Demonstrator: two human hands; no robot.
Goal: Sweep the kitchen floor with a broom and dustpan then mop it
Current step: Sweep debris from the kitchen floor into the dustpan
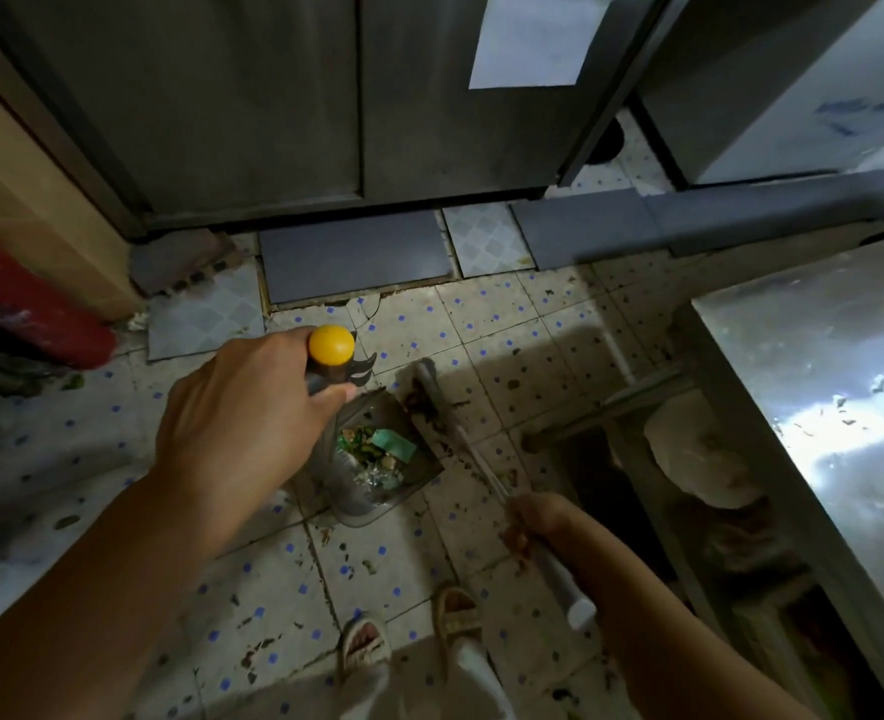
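Dustpan (377, 459), one, scraps inside, mouth facing right; left hand (242, 413) wrapped round its yellow-capped handle (331, 350). Broom (460, 444), one, slanting away, gripped by right hand (538, 519).

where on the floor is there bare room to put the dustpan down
Bare patches: grey floor tile below the steel cabinet, and spotted tiles right of it. Crowded: beside the red cylinder and under the steel table.

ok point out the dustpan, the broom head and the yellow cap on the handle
dustpan (419, 467): head view, bare right wall of the pan
broom head (426, 394): head view, middle of the bristle block
yellow cap (331, 344): head view, top of the cap
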